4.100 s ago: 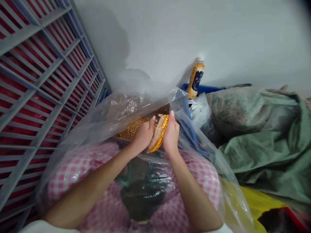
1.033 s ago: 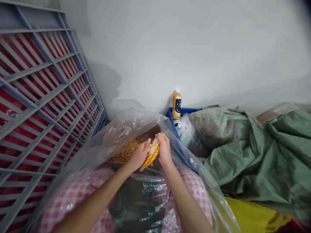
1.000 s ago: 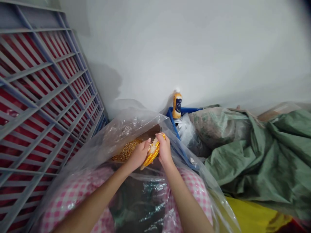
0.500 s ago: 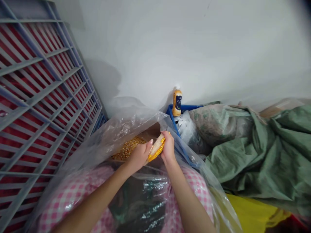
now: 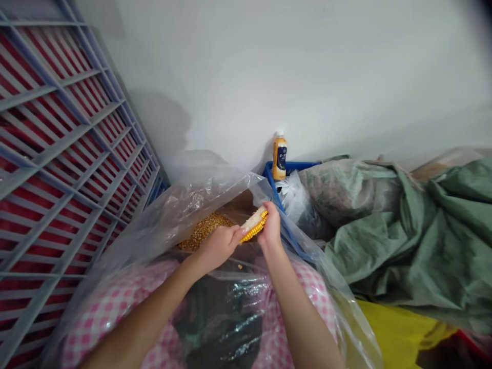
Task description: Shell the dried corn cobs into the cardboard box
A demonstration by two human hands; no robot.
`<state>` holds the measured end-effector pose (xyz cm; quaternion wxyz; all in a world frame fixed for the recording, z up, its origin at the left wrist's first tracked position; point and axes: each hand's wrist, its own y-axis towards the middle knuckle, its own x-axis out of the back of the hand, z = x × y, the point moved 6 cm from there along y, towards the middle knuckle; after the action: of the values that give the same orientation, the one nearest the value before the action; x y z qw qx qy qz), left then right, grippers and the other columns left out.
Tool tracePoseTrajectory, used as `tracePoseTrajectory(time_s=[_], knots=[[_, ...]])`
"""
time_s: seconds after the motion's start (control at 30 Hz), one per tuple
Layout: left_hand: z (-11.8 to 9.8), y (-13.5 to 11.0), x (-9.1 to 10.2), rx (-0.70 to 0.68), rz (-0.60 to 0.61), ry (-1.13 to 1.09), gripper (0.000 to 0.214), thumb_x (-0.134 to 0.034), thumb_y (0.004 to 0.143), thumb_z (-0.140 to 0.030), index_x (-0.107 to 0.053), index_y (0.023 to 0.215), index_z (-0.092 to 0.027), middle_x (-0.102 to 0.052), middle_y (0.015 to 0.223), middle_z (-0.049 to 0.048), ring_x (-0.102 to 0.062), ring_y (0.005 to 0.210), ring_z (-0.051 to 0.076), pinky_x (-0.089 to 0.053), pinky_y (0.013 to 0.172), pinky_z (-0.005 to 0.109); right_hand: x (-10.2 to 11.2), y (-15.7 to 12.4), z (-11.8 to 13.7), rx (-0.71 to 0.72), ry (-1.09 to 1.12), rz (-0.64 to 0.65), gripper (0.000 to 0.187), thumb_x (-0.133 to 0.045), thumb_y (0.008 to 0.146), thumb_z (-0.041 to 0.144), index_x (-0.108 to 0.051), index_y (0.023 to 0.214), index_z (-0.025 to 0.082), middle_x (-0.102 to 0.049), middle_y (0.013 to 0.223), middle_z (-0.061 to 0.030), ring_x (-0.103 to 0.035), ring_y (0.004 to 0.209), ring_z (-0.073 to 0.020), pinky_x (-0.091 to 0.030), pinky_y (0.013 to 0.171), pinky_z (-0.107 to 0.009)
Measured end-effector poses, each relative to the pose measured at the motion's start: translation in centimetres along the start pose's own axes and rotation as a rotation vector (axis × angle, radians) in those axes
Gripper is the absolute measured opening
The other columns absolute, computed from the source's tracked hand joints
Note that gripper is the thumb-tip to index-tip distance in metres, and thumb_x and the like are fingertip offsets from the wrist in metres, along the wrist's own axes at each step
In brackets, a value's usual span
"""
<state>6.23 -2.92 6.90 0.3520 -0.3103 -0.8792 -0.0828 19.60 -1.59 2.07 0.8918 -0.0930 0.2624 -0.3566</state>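
Observation:
A corn cob (image 5: 253, 225) is held between my two hands, tilted up to the right. Its upper side is bare and pale, while yellow kernels still line the lower side. My left hand (image 5: 221, 245) is closed round the near left end, the thumb against the cob. At the far end, my right hand (image 5: 271, 226) has its fingers wrapped round the cob. Below and to the left, a heap of loose corn kernels (image 5: 205, 228) lies inside a clear plastic bag (image 5: 165, 215) spread open over my lap. One loose kernel (image 5: 240, 266) shows under my left hand.
Stacked grey-blue crates (image 5: 73, 138) with red behind their slats rise at left. Against the white wall, a drink bottle (image 5: 279, 156) stands by a blue crate (image 5: 298, 166) with a white plastic bag (image 5: 294, 197). Green cloth (image 5: 403, 246) and a yellow sheet (image 5: 388, 328) lie at right.
The cob and both hands have shifted slightly right and up, and the cob has turned a little flatter. A loose kernel now shows below my left hand. My view has tilted slightly.

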Motion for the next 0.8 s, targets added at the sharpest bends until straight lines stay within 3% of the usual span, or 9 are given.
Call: tracePoseTrajectory(time_s=[0.1, 0.17, 0.3, 0.43, 0.5, 0.57, 0.67, 0.73, 0.8], knots=[[1.5, 0.6, -0.2, 0.167, -0.018, -0.192, 0.056, -0.016, 0.088, -0.050, -0.042, 0.048, -0.019, -0.039, 0.036, -0.0020, -0.045, 0.039, 0.013, -0.032, 0.046, 0.024, -0.1, -0.3, -0.5, -0.106, 0.083, -0.024, 0.017, -0.053, 0.063, 0.033, -0.041, 0.065, 0.021, -0.045, 0.052, 0.0069, -0.044, 0.050, -0.0103, -0.038, 0.049, -0.023], [2.7, 1.1, 0.2, 0.227, -0.051, -0.250, 0.056, -0.018, 0.087, -0.051, -0.049, 0.054, -0.018, -0.046, 0.040, -0.0011, -0.049, 0.041, 0.014, -0.036, 0.047, 0.024, -0.3, -0.5, -0.2, -0.091, 0.108, -0.027, 0.018, -0.055, 0.062, 0.033, -0.042, 0.065, 0.021, -0.045, 0.053, 0.0070, -0.045, 0.051, -0.0101, -0.039, 0.051, -0.023], [3.2, 1.4, 2.9, 0.084, -0.236, -0.091, 0.036, -0.029, 0.088, -0.040, -0.057, 0.094, -0.018, -0.065, 0.080, 0.0027, -0.059, 0.075, 0.016, -0.041, 0.067, 0.025, -0.3, -0.6, 0.1, -0.077, 0.104, -0.044, 0.020, -0.056, 0.062, 0.035, -0.043, 0.067, 0.021, -0.046, 0.055, 0.0062, -0.047, 0.053, -0.0111, -0.040, 0.052, -0.024], [0.9, 0.6, 2.1, -0.139, 0.029, 0.103, 0.037, -0.029, 0.089, -0.040, -0.056, 0.078, -0.018, -0.060, 0.073, 0.0010, -0.055, 0.068, 0.014, -0.038, 0.062, 0.023, -0.3, -0.5, 0.1, -0.127, 0.095, -0.029, 0.020, -0.052, 0.064, 0.038, -0.041, 0.066, 0.021, -0.047, 0.054, 0.0047, -0.047, 0.052, -0.0123, -0.041, 0.051, -0.025], [0.0, 0.1, 1.6, -0.190, 0.045, 0.218, 0.038, -0.028, 0.090, -0.038, -0.055, 0.072, -0.018, -0.058, 0.070, 0.0018, -0.053, 0.065, 0.014, -0.035, 0.060, 0.023, -0.1, -0.5, 0.2, -0.129, 0.095, -0.054, 0.019, -0.051, 0.065, 0.038, -0.040, 0.066, 0.021, -0.046, 0.053, 0.0049, -0.046, 0.051, -0.0119, -0.040, 0.050, -0.025], [-0.2, 0.0, 1.3, -0.152, -0.020, 0.252, 0.043, -0.024, 0.091, -0.037, -0.055, 0.069, -0.017, -0.059, 0.066, 0.0028, -0.054, 0.063, 0.014, -0.035, 0.060, 0.024, 0.1, -0.5, 0.2, -0.141, 0.103, -0.081, 0.019, -0.051, 0.065, 0.037, -0.040, 0.065, 0.021, -0.045, 0.053, 0.0052, -0.045, 0.050, -0.0115, -0.040, 0.049, -0.025], [1.2, 0.6, 0.6, -0.005, -0.010, 0.168, 0.054, -0.018, 0.092, -0.039, -0.056, 0.061, -0.017, -0.060, 0.056, 0.0037, -0.056, 0.056, 0.015, -0.037, 0.058, 0.025, 0.0, -0.4, 0.0, -0.150, 0.137, -0.084, 0.021, -0.054, 0.063, 0.037, -0.042, 0.066, 0.021, -0.045, 0.054, 0.0055, -0.044, 0.049, -0.0107, -0.040, 0.050, -0.024], [2.2, 1.1, 0.9, 0.044, -0.039, 0.150, 0.051, -0.020, 0.091, -0.038, -0.062, 0.070, -0.017, -0.067, 0.068, 0.0064, -0.061, 0.067, 0.018, -0.041, 0.065, 0.026, 0.0, -0.2, 0.1, -0.095, 0.154, -0.095, 0.021, -0.056, 0.062, 0.036, -0.043, 0.067, 0.020, -0.046, 0.055, 0.0059, -0.045, 0.051, -0.0102, -0.041, 0.051, -0.024], [2.4, 1.2, 2.0, 0.027, -0.166, 0.196, 0.041, -0.025, 0.090, -0.035, -0.062, 0.095, -0.016, -0.067, 0.099, 0.0092, -0.061, 0.091, 0.020, -0.042, 0.079, 0.029, 0.1, -0.1, 0.4, -0.030, 0.146, -0.108, 0.022, -0.056, 0.062, 0.037, -0.044, 0.069, 0.020, -0.047, 0.058, 0.0059, -0.046, 0.053, -0.0102, -0.041, 0.053, -0.023]])
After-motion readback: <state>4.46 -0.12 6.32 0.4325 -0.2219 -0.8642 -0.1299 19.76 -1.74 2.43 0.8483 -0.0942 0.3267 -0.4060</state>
